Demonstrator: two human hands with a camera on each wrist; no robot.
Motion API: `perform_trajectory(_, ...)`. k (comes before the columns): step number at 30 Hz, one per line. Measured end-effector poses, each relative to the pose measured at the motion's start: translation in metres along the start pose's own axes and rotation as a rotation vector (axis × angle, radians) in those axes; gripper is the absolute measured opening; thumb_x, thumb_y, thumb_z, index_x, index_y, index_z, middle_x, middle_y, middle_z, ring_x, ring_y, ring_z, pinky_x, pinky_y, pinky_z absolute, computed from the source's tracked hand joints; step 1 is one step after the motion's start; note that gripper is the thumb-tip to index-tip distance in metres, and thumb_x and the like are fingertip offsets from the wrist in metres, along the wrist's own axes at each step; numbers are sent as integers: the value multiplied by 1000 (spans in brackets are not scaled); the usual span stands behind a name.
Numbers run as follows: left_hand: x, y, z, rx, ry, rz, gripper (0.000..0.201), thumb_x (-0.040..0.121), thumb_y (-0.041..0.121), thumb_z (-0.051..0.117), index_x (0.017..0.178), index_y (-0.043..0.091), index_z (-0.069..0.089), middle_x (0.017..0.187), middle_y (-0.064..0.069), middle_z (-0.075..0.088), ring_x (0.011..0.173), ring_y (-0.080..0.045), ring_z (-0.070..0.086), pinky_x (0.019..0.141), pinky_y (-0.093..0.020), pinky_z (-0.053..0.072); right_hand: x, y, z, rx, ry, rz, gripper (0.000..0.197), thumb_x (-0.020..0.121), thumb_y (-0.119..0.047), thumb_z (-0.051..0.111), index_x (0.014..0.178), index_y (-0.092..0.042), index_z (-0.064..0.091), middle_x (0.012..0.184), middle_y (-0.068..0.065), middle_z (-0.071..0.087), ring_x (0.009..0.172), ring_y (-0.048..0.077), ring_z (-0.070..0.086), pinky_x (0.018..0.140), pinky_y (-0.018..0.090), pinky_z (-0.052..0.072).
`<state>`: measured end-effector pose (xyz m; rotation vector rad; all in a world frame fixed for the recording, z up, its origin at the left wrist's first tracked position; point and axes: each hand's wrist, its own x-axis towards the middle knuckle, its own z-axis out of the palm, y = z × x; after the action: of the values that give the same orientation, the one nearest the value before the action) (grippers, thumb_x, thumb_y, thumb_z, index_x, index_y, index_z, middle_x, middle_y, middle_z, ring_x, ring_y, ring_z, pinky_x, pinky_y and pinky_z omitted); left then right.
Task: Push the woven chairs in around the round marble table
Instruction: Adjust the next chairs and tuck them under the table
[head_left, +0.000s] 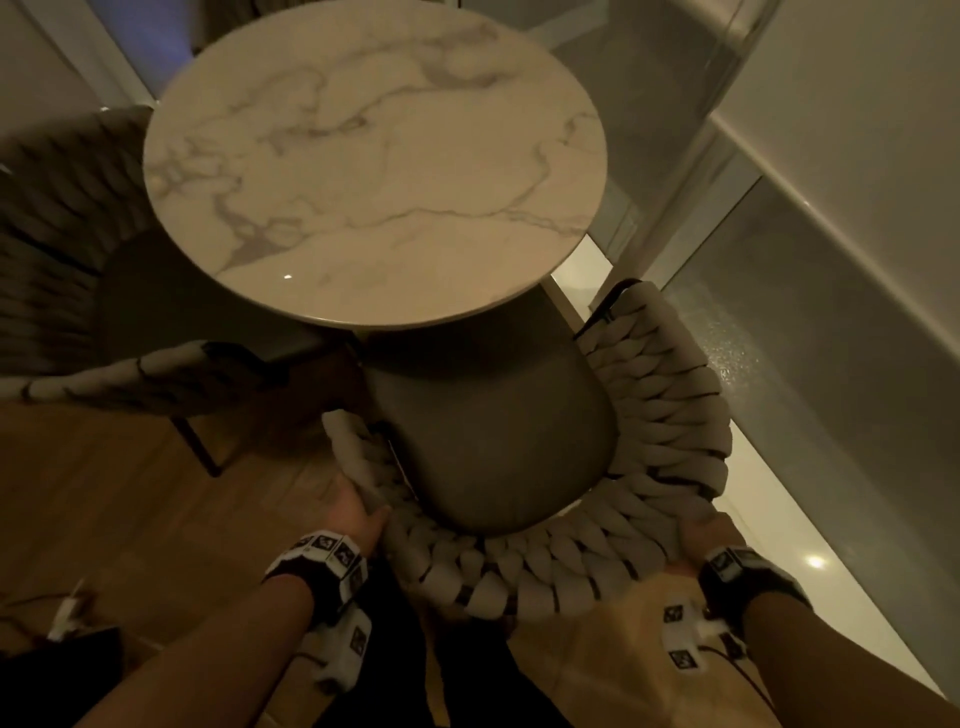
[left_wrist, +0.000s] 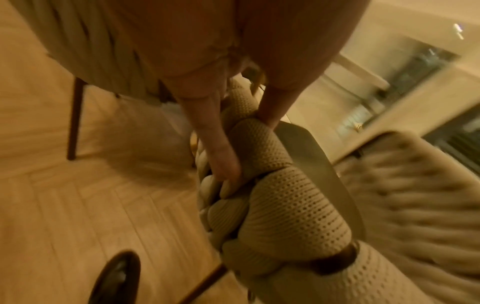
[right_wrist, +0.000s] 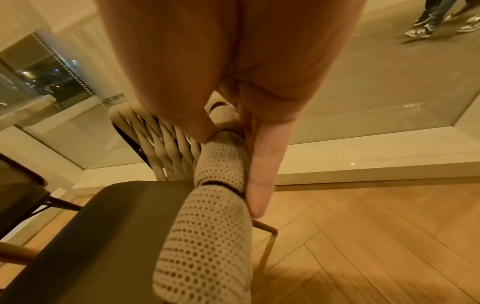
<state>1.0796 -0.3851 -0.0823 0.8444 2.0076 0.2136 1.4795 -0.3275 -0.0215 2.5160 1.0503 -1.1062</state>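
The round marble table (head_left: 374, 156) stands ahead of me. Just below it is a woven chair (head_left: 524, 571) with a dark seat (head_left: 493, 441) whose front lies under the table's near edge. My left hand (head_left: 358, 514) grips the left end of the curved braided backrest, and my right hand (head_left: 701, 535) grips its right side. In the left wrist view my left hand (left_wrist: 244, 133) holds the braided rim (left_wrist: 285, 205) between thumb and fingers. In the right wrist view my right hand (right_wrist: 226, 144) clasps the rim (right_wrist: 207, 236) the same way. A second woven chair (head_left: 62, 234) sits at the table's left.
A glass wall and white ledge (head_left: 779, 493) run close along the right of the chair. The floor is herringbone wood (head_left: 156, 519). Cables and a small device (head_left: 67, 613) lie at lower left. Other people's feet (right_wrist: 441, 22) show beyond the glass. My shoe (left_wrist: 116, 277) is near a chair leg.
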Motion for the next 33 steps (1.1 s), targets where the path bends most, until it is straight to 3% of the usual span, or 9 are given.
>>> perform_trajectory(3,13,6,-13,10,7,-37,89,86,30,64,150,7,6,141,-24,47,115,-41,58,96,-49,51,3,-14,-2,54,-52,-22,45,99,-27,49,132,3,47,133,24,54,100,38,60,76,25,52)
perform_trajectory(6,13,4,-17,-3,43,-59,93,89,31,61,153,16,-4,145,-22,45,117,-41,58,98,-48,50,-2,-30,-8,93,-76,-32,40,97,-23,54,128,2,50,129,19,57,96,38,62,73,26,55)
perform_trajectory(9,11,5,-18,-2,110,-41,90,91,29,59,153,13,-5,148,-21,42,126,-39,52,103,-42,45,0,-38,-17,100,-114,14,38,95,-22,58,125,0,50,125,14,58,70,27,60,44,18,52)
perform_trajectory(11,9,5,-19,-4,141,-29,90,91,30,59,154,14,-2,148,-21,42,125,-39,52,103,-44,46,1,-45,-22,-23,-79,4,44,92,-28,59,126,-1,52,111,15,64,78,29,65,62,25,55)
perform_trajectory(14,1,5,-16,-17,105,-36,100,86,36,65,153,21,-7,147,-20,43,119,-38,57,99,-46,50,7,-50,-24,-36,26,-19,32,93,-29,53,98,1,62,64,7,50,58,26,53,56,27,41)
perform_trajectory(21,5,5,-24,-45,63,-51,116,79,31,74,152,18,-14,153,-17,35,133,-36,45,108,-42,43,10,-56,-19,-45,43,-3,34,85,-37,56,70,-6,52,60,5,48,52,18,46,41,24,36)
perform_trajectory(25,7,3,-34,-77,63,-41,111,81,24,73,153,17,-12,156,-17,31,137,-36,40,111,-42,39,-4,-66,-12,-42,-31,53,41,100,-22,45,61,-12,36,62,4,41,57,16,43,54,25,42)
perform_trajectory(29,8,1,-37,-78,46,-46,109,83,26,71,153,18,-12,154,-16,35,135,-36,43,109,-42,41,-6,-65,-8,-71,-41,43,41,100,-22,47,61,-19,33,78,7,57,67,21,55,72,29,46)
perform_trajectory(33,12,-3,-46,-73,19,-68,111,82,28,72,152,21,-15,153,-16,37,133,-36,45,108,-43,43,-8,-63,-2,-52,27,19,41,95,-27,55,58,-10,44,56,5,48,48,15,43,44,23,33)
